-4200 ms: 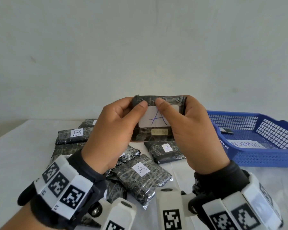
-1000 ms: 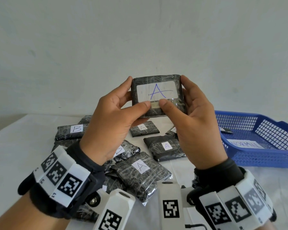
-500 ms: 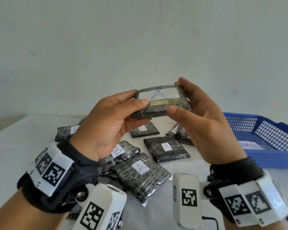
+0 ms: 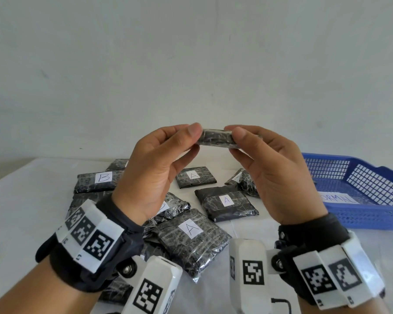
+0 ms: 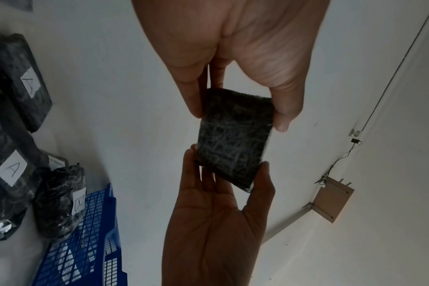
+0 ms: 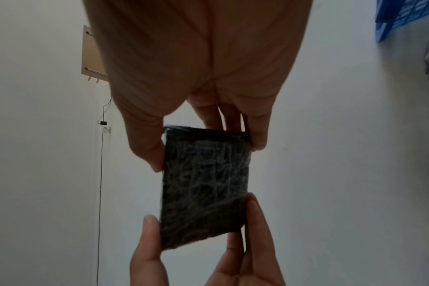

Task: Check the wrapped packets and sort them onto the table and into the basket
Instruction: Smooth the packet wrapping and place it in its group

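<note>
Head view: the packet (image 4: 216,137) sits at frame centre, lifted clear of the tabletop (image 4: 27,200) and turned edge-on, so only its thin dark side shows. Its long axis runs left to right between the left hand (image 4: 154,171) and the right hand (image 4: 272,175), each pinching one end with thumb and fingertips. The basket (image 4: 361,214) lies at the right edge of the frame, on the right hand's side, so that hand looks the nearer one for a drop there; the loose packets (image 4: 191,236) marked A and B lie lower centre, beneath both hands.

Left wrist view: the packet (image 5: 234,139) shows a broad, crinkled face with no label, which the head view cannot give. The left hand (image 5: 233,38) grips from the top of the frame, the right hand (image 5: 216,222) from below.

Right wrist view: the same unlabelled face (image 6: 203,185) fills the centre, held between both hands; a corner of the basket (image 6: 404,15) peeks in at upper right.
</note>
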The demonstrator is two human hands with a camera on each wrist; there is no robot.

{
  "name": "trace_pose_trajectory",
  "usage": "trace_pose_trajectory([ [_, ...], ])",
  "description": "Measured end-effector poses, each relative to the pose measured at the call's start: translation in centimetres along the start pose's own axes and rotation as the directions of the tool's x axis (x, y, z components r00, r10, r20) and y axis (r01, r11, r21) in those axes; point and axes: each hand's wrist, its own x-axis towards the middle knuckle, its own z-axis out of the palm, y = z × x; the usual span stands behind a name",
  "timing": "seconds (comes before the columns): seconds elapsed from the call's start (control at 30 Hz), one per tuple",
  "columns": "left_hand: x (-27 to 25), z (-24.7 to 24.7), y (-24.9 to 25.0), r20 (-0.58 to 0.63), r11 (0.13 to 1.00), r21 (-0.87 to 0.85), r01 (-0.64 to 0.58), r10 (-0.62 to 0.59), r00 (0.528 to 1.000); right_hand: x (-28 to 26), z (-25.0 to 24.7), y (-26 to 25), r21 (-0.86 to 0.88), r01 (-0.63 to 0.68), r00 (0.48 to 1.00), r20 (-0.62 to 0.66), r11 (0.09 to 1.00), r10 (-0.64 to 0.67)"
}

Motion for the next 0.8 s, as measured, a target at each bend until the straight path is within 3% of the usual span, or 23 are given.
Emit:
trace_pose_trajectory([
  [0.33,0.1,0.0,-0.6,0.028,0.998,-0.064,0.016,-0.014,1.000,-0.6,1.5,-0.1,-0.115,-0.035,0.999,0.012,0.993,0.037],
  [0.8,-0.6,1.0,-1.2,-0.036,0.999,0.040,-0.027,0.029,0.999,-0.7,1.2,-0.1,-0.275,0.045,0.999,0.030,0.960,-0.038],
])
